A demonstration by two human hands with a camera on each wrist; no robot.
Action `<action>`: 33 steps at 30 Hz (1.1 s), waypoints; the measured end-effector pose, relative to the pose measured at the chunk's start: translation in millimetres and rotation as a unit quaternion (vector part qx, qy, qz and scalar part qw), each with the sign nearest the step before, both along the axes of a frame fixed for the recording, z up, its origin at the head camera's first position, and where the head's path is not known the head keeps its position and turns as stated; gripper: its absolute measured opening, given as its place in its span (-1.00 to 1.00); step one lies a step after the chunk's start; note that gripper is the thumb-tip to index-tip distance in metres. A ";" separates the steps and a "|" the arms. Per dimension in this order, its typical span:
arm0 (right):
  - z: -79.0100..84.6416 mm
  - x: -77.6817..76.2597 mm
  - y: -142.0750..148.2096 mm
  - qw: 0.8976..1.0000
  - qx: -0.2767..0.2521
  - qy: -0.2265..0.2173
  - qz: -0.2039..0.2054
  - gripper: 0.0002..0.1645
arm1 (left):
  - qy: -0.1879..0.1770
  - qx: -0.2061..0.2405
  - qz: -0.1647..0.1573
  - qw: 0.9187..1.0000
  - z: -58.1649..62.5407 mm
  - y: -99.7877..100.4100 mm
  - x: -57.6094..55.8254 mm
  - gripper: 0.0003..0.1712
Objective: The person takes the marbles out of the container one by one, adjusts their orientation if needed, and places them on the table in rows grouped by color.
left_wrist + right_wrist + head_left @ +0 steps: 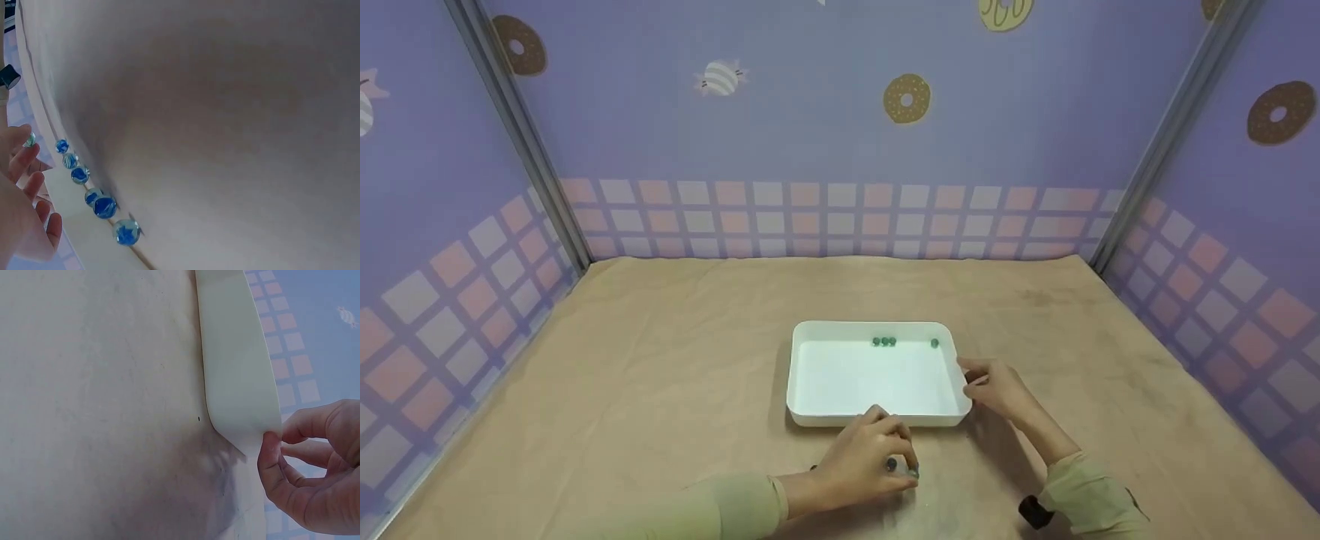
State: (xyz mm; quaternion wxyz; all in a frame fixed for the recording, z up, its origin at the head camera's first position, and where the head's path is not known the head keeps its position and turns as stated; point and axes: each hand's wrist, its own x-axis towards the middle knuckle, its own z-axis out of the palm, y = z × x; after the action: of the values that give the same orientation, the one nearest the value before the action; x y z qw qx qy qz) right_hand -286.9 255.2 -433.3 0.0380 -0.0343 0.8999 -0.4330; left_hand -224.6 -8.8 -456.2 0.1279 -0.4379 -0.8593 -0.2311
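Observation:
A shallow white tray [877, 420] stands on the brown-covered table. Three green marbles [884, 341] sit side by side along its far inner wall, and a single green marble [934, 343] lies near its far right corner. My left hand [862, 461], in front of the tray's near side, pinches a greenish marble [31, 139] between thumb and finger. Close by that hand, several blue-swirled glass marbles [104, 207] lie in a loose line on the table; in the head view the hand mostly hides them. With thumb and fingers, my right hand [997, 390] grips the tray's right rim.
Brown paper-like covering [675, 337] spreads over the tabletop. Patterned purple walls [810, 135] rise on three sides, with grey metal posts [521, 135] at the corners. A dark band [1035, 512] shows by the right sleeve.

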 end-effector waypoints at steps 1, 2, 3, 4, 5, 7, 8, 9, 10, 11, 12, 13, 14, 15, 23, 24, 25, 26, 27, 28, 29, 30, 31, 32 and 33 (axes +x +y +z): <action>0.0 0.0 -0.2 1.000 0.001 -0.001 -0.002 -0.34 | 0.001 0.001 -0.001 1.000 -1.0 0.7 0.0 -0.84; 0.1 0.0 -0.4 1.000 0.001 -0.002 -0.003 -0.34 | 0.000 0.000 -0.001 1.000 -1.8 1.2 0.1 -0.84; 0.2 -0.1 -0.7 1.000 0.002 -0.003 -0.004 -0.34 | 0.000 -0.002 -0.001 1.000 -2.4 1.7 -0.1 -0.84; 0.1 -0.3 -0.9 1.000 0.003 -0.004 -0.005 -0.34 | -0.001 -0.005 0.000 1.000 -2.8 2.5 -0.1 -0.83; 0.1 -0.5 -1.1 1.000 0.003 -0.004 -0.007 -0.34 | -0.003 -0.009 0.001 1.000 -3.2 3.0 -0.3 -0.83; 0.1 -0.6 -1.4 1.000 0.006 -0.004 -0.009 -0.34 | -0.009 -0.016 0.004 1.000 -3.3 3.7 -0.7 -0.84; 0.0 -0.6 -1.4 1.000 0.008 -0.004 -0.010 -0.34 | -0.012 -0.022 0.006 1.000 -3.3 4.0 -0.9 -0.84; 0.0 -0.3 -1.3 1.000 0.008 -0.004 -0.010 -0.34 | -0.014 -0.026 0.009 1.000 -3.3 4.3 -1.0 -0.84; 0.1 -0.2 -1.1 1.000 0.009 -0.004 -0.010 -0.35 | -0.016 -0.031 0.011 0.999 -3.4 4.6 -1.0 -0.85; 0.2 0.3 -1.1 1.000 0.009 -0.004 -0.010 -0.35 | -0.020 -0.034 0.013 0.999 -3.4 4.7 -0.8 -0.86; 0.4 0.6 -1.1 1.000 0.010 -0.004 -0.010 -0.35 | -0.022 -0.038 0.014 0.999 -3.7 4.7 -0.6 -0.86; 0.7 0.9 -1.2 1.000 0.009 -0.006 -0.010 -0.35 | -0.024 -0.042 0.015 0.999 -4.2 4.8 -0.2 -0.87; 0.9 1.2 -1.3 1.000 0.009 -0.007 -0.010 -0.35 | -0.027 -0.046 0.014 0.998 -4.6 4.8 0.1 -0.87; 1.2 1.4 -1.5 1.000 0.009 -0.009 -0.010 -0.35 | -0.029 -0.048 0.014 0.998 -5.3 4.8 0.5 -0.88; 1.1 0.9 -1.8 1.000 0.005 -0.014 -0.012 -0.34 | -0.027 -0.066 0.002 0.997 -10.1 5.7 0.2 -0.88; 0.9 0.6 -1.9 1.000 0.003 -0.013 -0.012 -0.34 | -0.024 -0.068 0.001 0.997 -10.7 5.8 0.0 -0.88; 0.8 0.4 -1.9 1.000 0.002 -0.014 -0.011 -0.34 | -0.020 -0.070 0.000 0.997 -11.2 6.0 -0.3 -0.89; 0.7 0.3 -2.0 1.000 0.000 -0.014 -0.011 -0.35 | -0.017 -0.072 -0.001 0.997 -11.5 6.0 -0.4 -0.89; 0.6 0.1 -2.1 1.000 0.000 -0.016 -0.010 -0.35 | -0.015 -0.074 -0.001 0.997 -11.8 6.3 -0.6 -0.89; 0.5 0.0 -2.2 1.000 0.002 -0.017 -0.012 -0.35 | -0.014 -0.074 -0.002 0.997 -11.8 6.5 -0.8 -0.88; 0.4 -0.1 -2.2 1.000 0.003 -0.019 -0.012 -0.35 | -0.014 -0.075 -0.002 0.997 -11.7 6.6 -1.1 -0.88; 0.6 -0.2 -2.4 1.000 0.003 -0.020 -0.013 -0.35 | -0.014 -0.076 -0.002 0.997 -11.6 6.9 -1.4 -0.88; 0.9 -0.1 -2.7 1.000 0.004 -0.021 -0.015 -0.35 | -0.013 -0.077 -0.002 0.997 -11.3 7.1 -1.6 -0.88; 1.1 -0.1 -2.8 1.000 0.005 -0.022 -0.016 -0.35 | -0.013 -0.077 -0.001 0.997 -11.0 7.1 -1.8 -0.88; 1.3 -0.2 -2.9 1.000 0.005 -0.023 -0.017 -0.35 | -0.013 -0.078 -0.001 0.997 -10.6 7.3 -2.0 -0.88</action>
State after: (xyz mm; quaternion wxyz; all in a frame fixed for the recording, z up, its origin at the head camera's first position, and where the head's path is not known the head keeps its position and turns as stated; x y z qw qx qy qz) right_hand -287.1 252.3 -431.9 0.0516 -0.0087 0.9015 -0.4296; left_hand -226.6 -1.5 -466.8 0.0824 -0.4444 -0.8758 -0.1694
